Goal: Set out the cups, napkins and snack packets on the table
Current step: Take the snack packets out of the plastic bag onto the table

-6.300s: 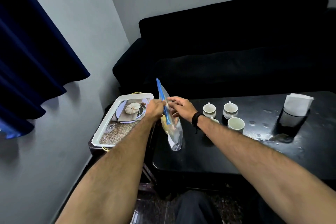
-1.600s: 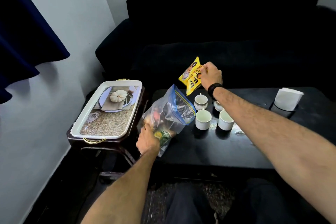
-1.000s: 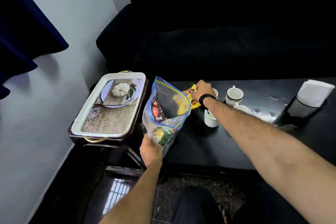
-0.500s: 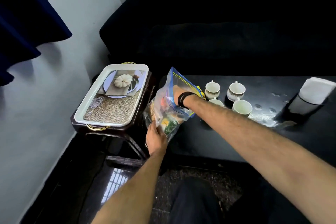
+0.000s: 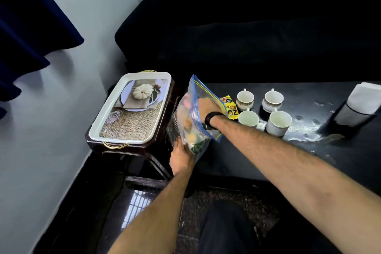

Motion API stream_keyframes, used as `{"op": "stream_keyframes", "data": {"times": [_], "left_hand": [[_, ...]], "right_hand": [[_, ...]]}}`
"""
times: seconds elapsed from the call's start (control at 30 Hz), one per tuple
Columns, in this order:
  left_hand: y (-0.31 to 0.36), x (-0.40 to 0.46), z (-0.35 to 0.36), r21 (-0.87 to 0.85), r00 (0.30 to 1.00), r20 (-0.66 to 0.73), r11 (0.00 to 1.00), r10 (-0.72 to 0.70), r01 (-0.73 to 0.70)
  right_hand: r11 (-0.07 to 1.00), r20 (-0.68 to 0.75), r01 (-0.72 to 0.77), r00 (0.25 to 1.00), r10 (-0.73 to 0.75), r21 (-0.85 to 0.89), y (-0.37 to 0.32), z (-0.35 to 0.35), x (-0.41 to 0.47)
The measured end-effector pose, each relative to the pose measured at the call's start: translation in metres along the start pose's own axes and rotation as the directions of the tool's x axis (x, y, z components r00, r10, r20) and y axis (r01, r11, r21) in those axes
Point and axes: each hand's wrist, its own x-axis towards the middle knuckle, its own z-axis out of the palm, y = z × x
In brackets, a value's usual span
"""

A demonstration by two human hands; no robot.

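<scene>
My left hand [image 5: 181, 155] grips the bottom of a clear zip bag [image 5: 192, 121] with a blue rim, full of snack packets, at the left end of the black table [image 5: 257, 154]. My right hand [image 5: 207, 107] is inside the bag's mouth, seen through the plastic; whether it holds a packet is hidden. A yellow snack packet [image 5: 231, 107] lies on the table just right of the bag. Several white cups [image 5: 277, 122] stand in a cluster beyond it. White napkins [image 5: 365, 99] sit in a dark holder at the far right.
A white printed tray [image 5: 132, 107] rests on a small dark side table left of the black table. A black sofa [image 5: 257, 33] runs behind. A blue curtain [image 5: 31, 27] hangs at the left wall. My knee shows below.
My right hand laid the yellow packet on the table beside the cups, then went into the bag. My left hand has kept hold of the bag's bottom.
</scene>
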Motion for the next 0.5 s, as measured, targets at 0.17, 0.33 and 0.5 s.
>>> {"op": "stream_keyframes", "data": {"times": [0.17, 0.33, 0.5], "left_hand": [[0.004, 0.003, -0.003, -0.005, 0.998, 0.022, 0.999, -0.053, 0.053], [0.006, 0.003, -0.003, -0.021, 0.994, 0.037, 0.995, -0.101, 0.101], [0.007, 0.005, -0.006, -0.062, 0.984, 0.050, 0.983, -0.172, 0.174]], "right_hand": [[0.988, -0.059, 0.148, 0.987, -0.151, -0.052, 0.012, -0.069, 0.005], [0.984, -0.251, 0.165, 0.957, -0.142, 0.070, 0.039, -0.132, 0.000], [0.988, -0.381, -0.024, 0.921, 0.081, 0.152, 0.076, -0.147, 0.000]]}}
